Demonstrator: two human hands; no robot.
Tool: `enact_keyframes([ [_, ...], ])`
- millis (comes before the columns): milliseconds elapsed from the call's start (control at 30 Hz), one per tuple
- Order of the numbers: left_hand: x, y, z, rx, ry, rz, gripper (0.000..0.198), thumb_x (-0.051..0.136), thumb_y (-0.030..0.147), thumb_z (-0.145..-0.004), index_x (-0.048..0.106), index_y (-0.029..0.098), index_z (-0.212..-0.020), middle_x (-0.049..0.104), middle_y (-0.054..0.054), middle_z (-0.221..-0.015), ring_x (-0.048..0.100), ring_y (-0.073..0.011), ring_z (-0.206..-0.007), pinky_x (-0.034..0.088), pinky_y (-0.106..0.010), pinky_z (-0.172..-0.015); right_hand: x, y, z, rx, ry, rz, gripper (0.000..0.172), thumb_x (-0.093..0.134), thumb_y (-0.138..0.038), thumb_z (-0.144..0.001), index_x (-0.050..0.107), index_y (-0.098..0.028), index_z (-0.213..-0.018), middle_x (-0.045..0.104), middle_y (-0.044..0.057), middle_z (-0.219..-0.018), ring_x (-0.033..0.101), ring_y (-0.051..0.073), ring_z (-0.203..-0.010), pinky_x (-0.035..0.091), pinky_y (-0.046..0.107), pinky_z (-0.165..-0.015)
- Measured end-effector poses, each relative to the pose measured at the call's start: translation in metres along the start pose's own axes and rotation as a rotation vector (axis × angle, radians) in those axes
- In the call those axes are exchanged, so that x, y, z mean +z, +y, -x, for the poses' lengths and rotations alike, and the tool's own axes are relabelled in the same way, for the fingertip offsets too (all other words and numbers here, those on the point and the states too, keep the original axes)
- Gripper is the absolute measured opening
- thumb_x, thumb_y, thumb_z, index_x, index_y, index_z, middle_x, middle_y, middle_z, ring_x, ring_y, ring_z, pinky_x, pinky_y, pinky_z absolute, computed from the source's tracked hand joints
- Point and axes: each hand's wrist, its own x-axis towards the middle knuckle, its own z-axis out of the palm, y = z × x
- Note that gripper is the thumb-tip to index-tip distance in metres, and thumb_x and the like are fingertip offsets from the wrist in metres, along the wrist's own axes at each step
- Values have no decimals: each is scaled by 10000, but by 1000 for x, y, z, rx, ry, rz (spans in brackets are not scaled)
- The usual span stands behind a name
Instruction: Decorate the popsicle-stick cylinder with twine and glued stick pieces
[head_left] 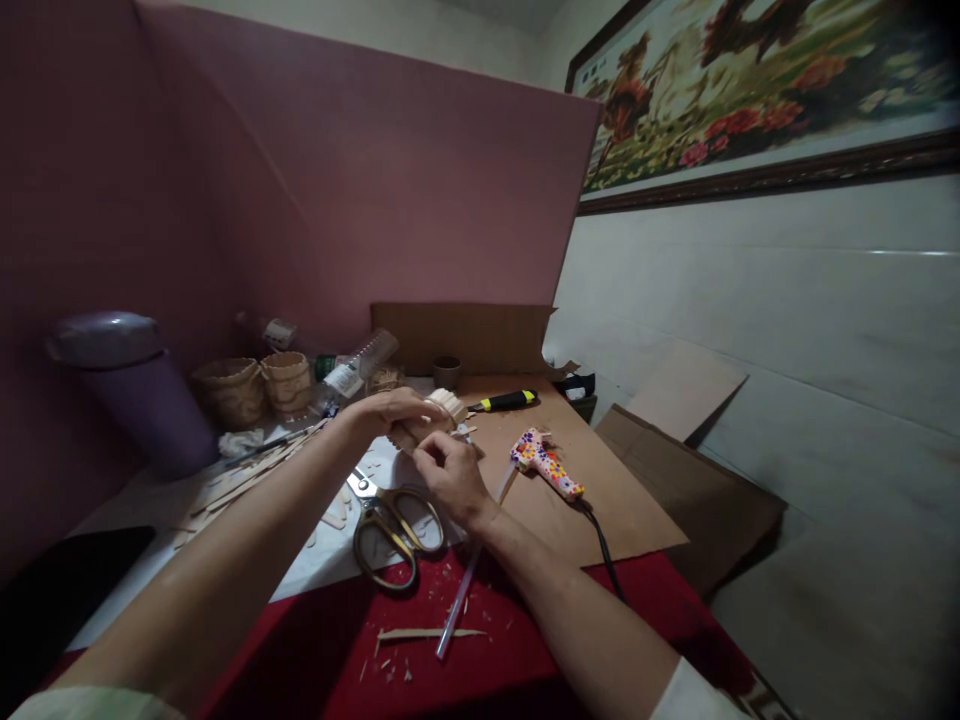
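My left hand [390, 412] is closed around a small craft piece made of pale wooden sticks [444, 405], held above the table. My right hand [450, 472] is just below and in front of it, fingers pinched together at the piece's lower edge. What the pinch holds is too small to make out. Gold-handled scissors [390, 520] lie on the table right under both hands. A flower-patterned glue gun [546, 462] rests on brown cardboard [600, 500] to the right of my right hand, its black cord running toward me.
A clear glue stick [469, 575] and wood splinters lie on the red cloth [510, 650]. Loose wooden sticks [240, 480], two small woven baskets [259, 385], a purple container [142, 395], a plastic bottle [358, 368] and a yellow-black utility knife [504, 402] stand around. Cardboard sheets lean at the right wall.
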Motion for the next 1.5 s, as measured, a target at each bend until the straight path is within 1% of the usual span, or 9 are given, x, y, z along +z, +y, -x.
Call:
enact_keyframes([
  [133,-6,-8,30,42,61,253,326,800,273,-524,651,121,-771,655,-63,-681,622,-196,-571,539,-312,-513,-5,-12,1,44,66,-204,245,548,-412,-803,533,-208,-670,536,-23,-604,481,126,-572,384,237,-556],
  [267,8,-24,58,95,172,457,290,766,318,-603,635,154,-804,646,-46,-678,636,-187,-583,569,-335,-585,-2,-22,4,128,62,-375,248,591,-434,-786,538,-208,-699,544,-31,-603,455,113,-522,387,234,-525],
  [400,27,-34,76,66,210,574,243,730,339,-656,632,136,-749,640,-59,-626,602,-165,-510,542,-309,-534,3,-21,8,116,65,-300,246,597,-422,-798,552,-204,-695,526,-37,-597,463,117,-550,381,233,-546],
  [467,31,-36,81,54,229,711,212,706,313,-677,651,123,-753,653,-69,-626,603,-168,-514,533,-305,-532,2,-16,8,102,86,-246,238,588,-411,-803,562,-199,-698,520,-35,-605,469,122,-575,381,237,-565],
  [700,37,-41,85,143,275,894,154,659,195,-665,680,109,-792,678,-71,-651,618,-190,-571,529,-318,-592,-9,-17,6,125,89,-267,211,587,-385,-794,567,-197,-701,518,-37,-590,453,118,-556,379,234,-542],
  [933,48,-49,84,293,442,909,298,780,205,-596,615,154,-840,643,19,-690,577,-118,-589,467,-238,-580,-5,-31,17,227,-36,-257,198,584,-371,-797,562,-209,-686,498,-65,-461,458,108,-401,356,222,-432],
  [1233,56,-50,87,339,417,879,357,784,266,-621,579,166,-896,653,6,-769,595,-143,-656,464,-266,-630,-5,-27,15,319,-23,-291,254,600,-428,-776,535,-212,-659,465,-76,-374,390,90,-339,292,198,-381],
  [1400,59,-50,88,351,415,905,344,734,192,-594,557,171,-888,610,34,-710,554,-121,-601,460,-254,-621,-6,-30,16,335,-14,-308,228,588,-412,-775,524,-217,-675,474,-79,-375,405,96,-345,308,202,-385],
  [1500,60,-52,88,385,402,895,392,720,146,-567,548,174,-918,622,27,-749,573,-130,-644,470,-260,-654,-7,-32,16,328,-10,-298,216,579,-393,-780,522,-218,-667,477,-79,-378,417,100,-354,331,206,-396],
])
